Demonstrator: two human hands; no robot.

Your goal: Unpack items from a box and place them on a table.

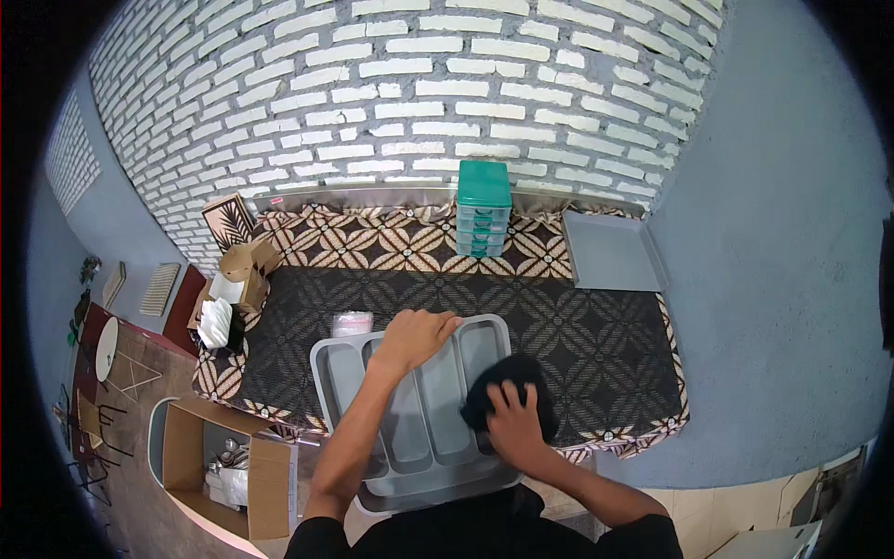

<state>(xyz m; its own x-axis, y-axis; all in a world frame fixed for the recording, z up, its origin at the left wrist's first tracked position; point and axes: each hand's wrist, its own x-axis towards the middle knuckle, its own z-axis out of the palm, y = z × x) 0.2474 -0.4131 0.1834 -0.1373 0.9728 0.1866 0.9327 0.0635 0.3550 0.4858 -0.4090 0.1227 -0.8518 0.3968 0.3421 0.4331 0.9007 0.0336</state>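
Observation:
A grey plastic cutlery tray (441,412) with several long compartments lies before me at the table's front edge, its near end close to my body. My left hand (417,337) grips the tray's far rim near the middle. In my right hand (515,427) is a bunched black cloth (520,381), pressed against the tray's right side and covering part of the right compartment and rim. The fingers are spread over the cloth, and its far edge looks slightly blurred. Just beyond the tray's far left corner sits a small clear packet with pinkish contents (353,323).
On the patterned tablecloth (594,363) stand a green-topped drawer unit (483,209) and a flat grey tray (614,251). White napkins (215,323) and cardboard boxes (250,269) sit at the left end. An open carton (269,482) with metal cutlery (234,454) is at lower left.

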